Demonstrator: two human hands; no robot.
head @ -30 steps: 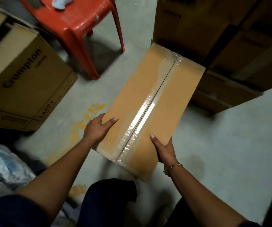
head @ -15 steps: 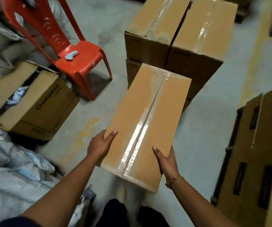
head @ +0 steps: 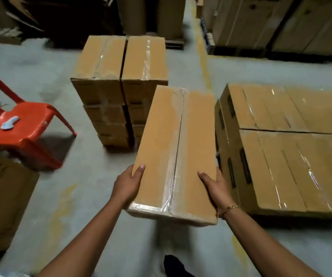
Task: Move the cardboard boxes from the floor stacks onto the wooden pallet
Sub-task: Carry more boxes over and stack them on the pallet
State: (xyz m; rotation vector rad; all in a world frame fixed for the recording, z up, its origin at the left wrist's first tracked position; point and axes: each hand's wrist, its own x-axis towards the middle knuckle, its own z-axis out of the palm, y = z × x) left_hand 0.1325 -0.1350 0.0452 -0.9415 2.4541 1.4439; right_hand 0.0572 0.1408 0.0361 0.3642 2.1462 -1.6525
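A grey concrete floor (head: 41,68) spreads across a dim warehouse, with tall cartons (head: 281,23) lined up along the far right. At right sits the largest group, a low block of taped cardboard boxes (head: 281,156) packed edge to edge in two rows; whatever is beneath it is lost in shadow. Ahead stands one floor stack (head: 119,86) of two columns side by side, the left column four boxes high, the right column partly hidden.

One carried box (head: 173,152) is held in the air above the floor, between the floor stack and the block at right. Its long axis runs straight away from the person, one short end near the body and the other pointing at the gap between the two groups. Its broad face is up, with a strip of clear tape running the full length of the centre seam.

One brown carton (head: 1,196) sits at the left edge, and one red plastic chair (head: 27,130) stands behind it, well apart from the stack.

Two bare hands hold the near end of the box: the left hand (head: 128,186) on the left long side and the right hand (head: 216,187) on the right, each with its thumb laid on top and its fingers wrapped round the edge. One gold bracelet (head: 227,210) circles the right wrist. One small pale blue object (head: 10,122) lies on the chair seat.
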